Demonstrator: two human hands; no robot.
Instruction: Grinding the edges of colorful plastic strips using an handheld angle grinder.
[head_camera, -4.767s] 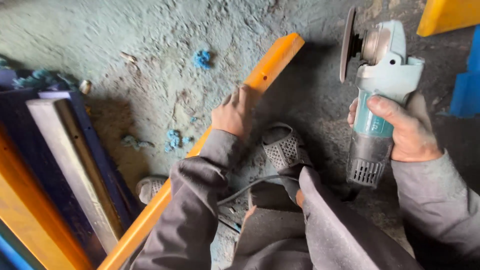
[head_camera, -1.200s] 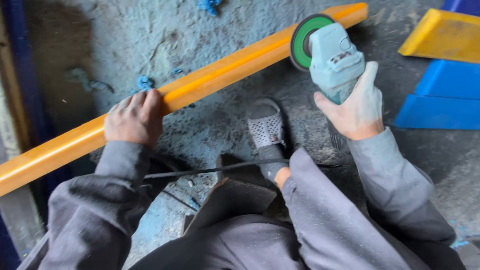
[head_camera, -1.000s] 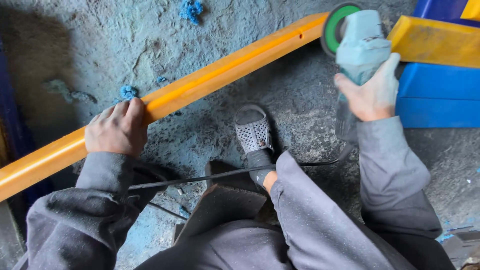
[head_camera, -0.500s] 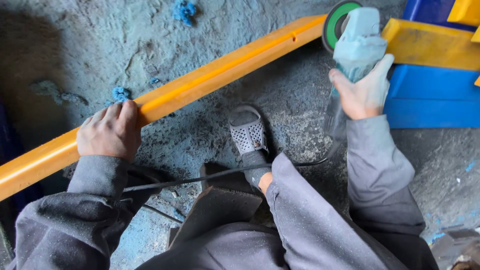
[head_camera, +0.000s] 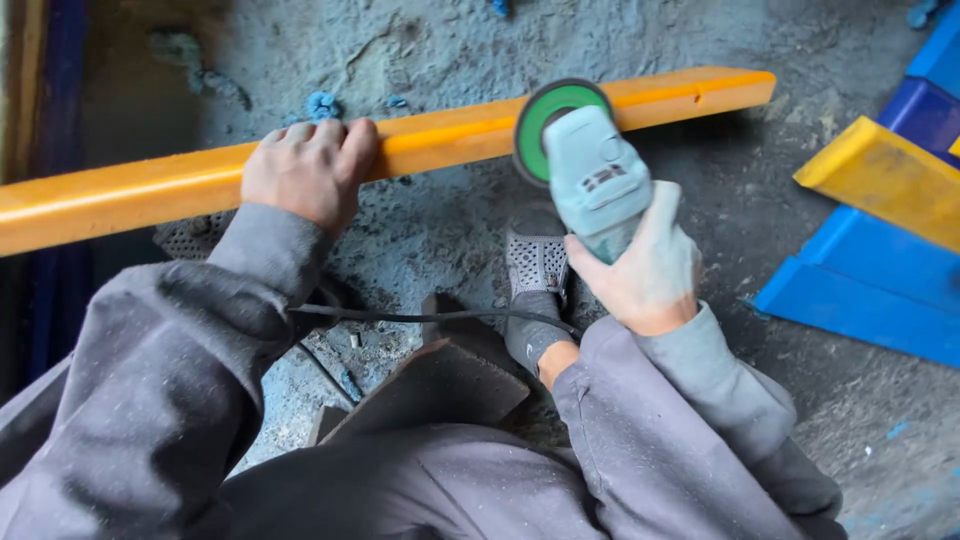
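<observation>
1. A dark blue upright piece (head_camera: 62, 200) is standing at the far left edge, partly behind the end of the long bar.
2. An orange bar (head_camera: 130, 195) is lying across the dusty concrete floor (head_camera: 440, 50), running from the left edge up toward the upper right, where its far end is resting near the top of the view.
3. The left hand (head_camera: 305, 175) is pressing down on the bar, palm flat on its upper face and fingers curling over the far edge; its grip is holding the bar in place.
4. Small blue scraps (head_camera: 322, 103) are lying on the floor just beyond the bar, near the left hand.
5. A black cable (head_camera: 430, 318) is running across the lap between the two grey sleeves.
6. A grey mesh shoe (head_camera: 537, 270) is resting on the floor just below the bar.
7. An angle grinder (head_camera: 595, 180) with a pale green body and a green disc is sitting against the near side of the bar, right of the left hand.
8. The right hand (head_camera: 645, 270) is wrapping its grip closed around the rear of the grinder body.
9. Yellow and blue angled pieces (head_camera: 880, 240) are lying at the right, well apart from the bar.
</observation>
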